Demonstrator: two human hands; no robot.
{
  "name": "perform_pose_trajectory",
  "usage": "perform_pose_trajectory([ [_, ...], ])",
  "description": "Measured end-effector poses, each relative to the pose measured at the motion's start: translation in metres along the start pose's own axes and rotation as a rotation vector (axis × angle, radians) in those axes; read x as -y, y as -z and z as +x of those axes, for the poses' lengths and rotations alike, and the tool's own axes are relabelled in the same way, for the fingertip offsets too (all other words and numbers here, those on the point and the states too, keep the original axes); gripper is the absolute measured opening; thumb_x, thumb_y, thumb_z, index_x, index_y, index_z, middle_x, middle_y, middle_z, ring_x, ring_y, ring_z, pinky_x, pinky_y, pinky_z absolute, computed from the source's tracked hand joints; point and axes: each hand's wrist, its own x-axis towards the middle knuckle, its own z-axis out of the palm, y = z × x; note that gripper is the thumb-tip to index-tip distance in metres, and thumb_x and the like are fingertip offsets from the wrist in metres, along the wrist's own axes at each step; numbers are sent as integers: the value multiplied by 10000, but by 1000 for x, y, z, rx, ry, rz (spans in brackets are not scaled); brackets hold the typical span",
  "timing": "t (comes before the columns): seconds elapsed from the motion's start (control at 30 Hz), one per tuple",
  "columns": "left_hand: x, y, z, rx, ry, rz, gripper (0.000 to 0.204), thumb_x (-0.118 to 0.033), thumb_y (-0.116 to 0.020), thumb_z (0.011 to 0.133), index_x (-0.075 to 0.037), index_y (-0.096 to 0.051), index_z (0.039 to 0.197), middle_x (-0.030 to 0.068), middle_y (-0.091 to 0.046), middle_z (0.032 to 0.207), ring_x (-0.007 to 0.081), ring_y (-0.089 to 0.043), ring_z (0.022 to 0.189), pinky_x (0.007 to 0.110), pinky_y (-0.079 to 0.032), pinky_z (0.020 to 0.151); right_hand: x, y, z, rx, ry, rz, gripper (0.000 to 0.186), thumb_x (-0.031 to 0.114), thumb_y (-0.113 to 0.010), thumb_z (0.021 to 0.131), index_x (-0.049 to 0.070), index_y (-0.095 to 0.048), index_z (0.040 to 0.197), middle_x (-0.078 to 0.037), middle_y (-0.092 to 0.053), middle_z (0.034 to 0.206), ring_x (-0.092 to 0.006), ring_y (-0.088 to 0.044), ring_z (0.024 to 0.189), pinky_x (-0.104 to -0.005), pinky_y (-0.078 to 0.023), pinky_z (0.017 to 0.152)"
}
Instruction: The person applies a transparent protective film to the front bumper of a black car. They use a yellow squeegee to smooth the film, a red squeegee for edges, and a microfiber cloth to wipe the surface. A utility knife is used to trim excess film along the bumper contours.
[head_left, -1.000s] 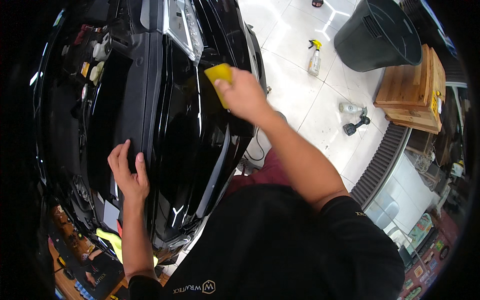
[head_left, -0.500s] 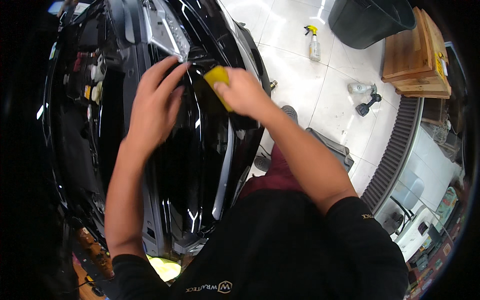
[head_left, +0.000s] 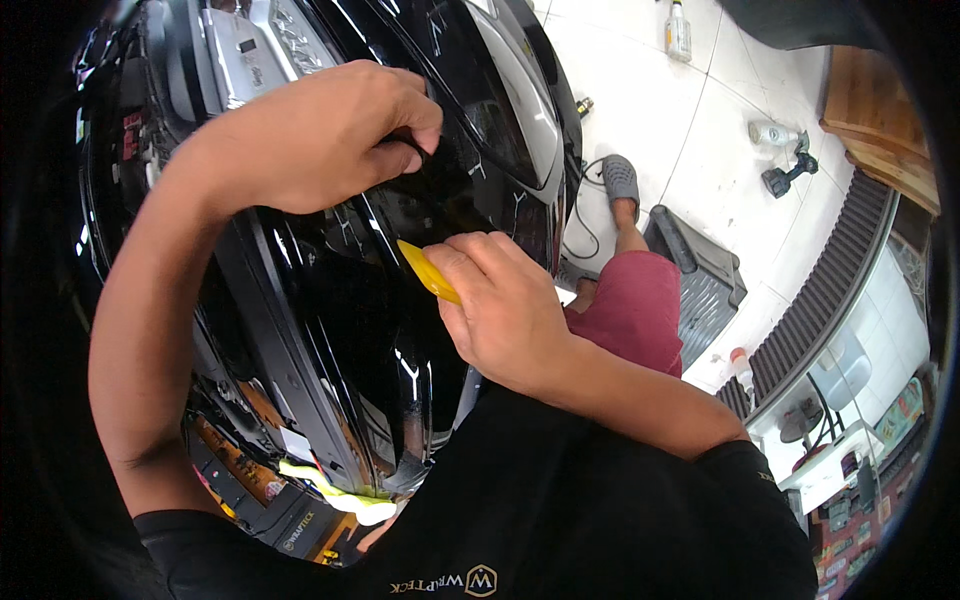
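A black glossy car panel [head_left: 345, 290] lies under both my hands. My left hand [head_left: 340, 135] arches over its upper part, thumb and fingers pinched together at the dark surface. Whatever is in that pinch blends into the black, so I cannot make it out. Nearer to me, my right hand [head_left: 510, 310] is closed around a flat yellow squeegee [head_left: 428, 272]. The squeegee's free edge points up and left, at the panel; I cannot tell whether it touches. To the upper right of the hands is the car's light [head_left: 510, 90].
The engine bay's silver part [head_left: 265, 45] lies beyond my left forearm. On the white tiled floor are a spray bottle [head_left: 678, 35], another bottle [head_left: 772, 133], a black tool [head_left: 790, 177] and a black mat [head_left: 705, 290]. A yellow-green cloth [head_left: 345, 498] hangs at lower left.
My view has shifted. My left hand has gone from loosely spread fingers to a pinch, with its wrist bent over. My right hand has come closer to me with the squeegee.
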Motion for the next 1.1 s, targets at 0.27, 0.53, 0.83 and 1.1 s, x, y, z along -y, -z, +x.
perform_pose_trajectory([
  [0.27, 2, 0, 2, 100, 105, -273, 128, -79, -631, 938, 19, -616, 1018, 79, -595, 819, 151, -557, 759, 323, -471, 732, 1, -1, 8, -3, -10, -17, 494, -28, -727, 672, -27, -611, 1153, -153, -606, 1063, -330, -603, 934, -399, -515, 823],
  [0.53, 11, 1, 7, 113, 109, -313, 108, -71, -625, 927, 19, -624, 987, 46, -607, 789, 124, -550, 739, 310, -465, 715, 6, -3, 27, -7, -43, -72, 463, -32, -719, 683, -25, -618, 1135, -162, -610, 1045, -335, -608, 918, -406, -517, 810],
  [0.83, 13, -2, 10, 113, 108, -324, 133, -83, -627, 913, 21, -617, 995, 64, -612, 783, 133, -562, 766, 312, -472, 745, 3, -7, 23, -28, 56, -116, 338, 66, -638, 801, -37, -613, 1122, -142, -582, 990, -286, -565, 858, -374, -505, 736],
  [1.1, 7, 5, 9, 133, 164, -236, 235, -111, -673, 905, 9, -647, 1106, 77, -672, 925, 161, -625, 873, 324, -502, 837, 3, -2, 41, 4, -39, -193, 224, 93, -623, 832, -25, -613, 1021, -168, -591, 968, -312, -593, 837, -408, -513, 714],
])
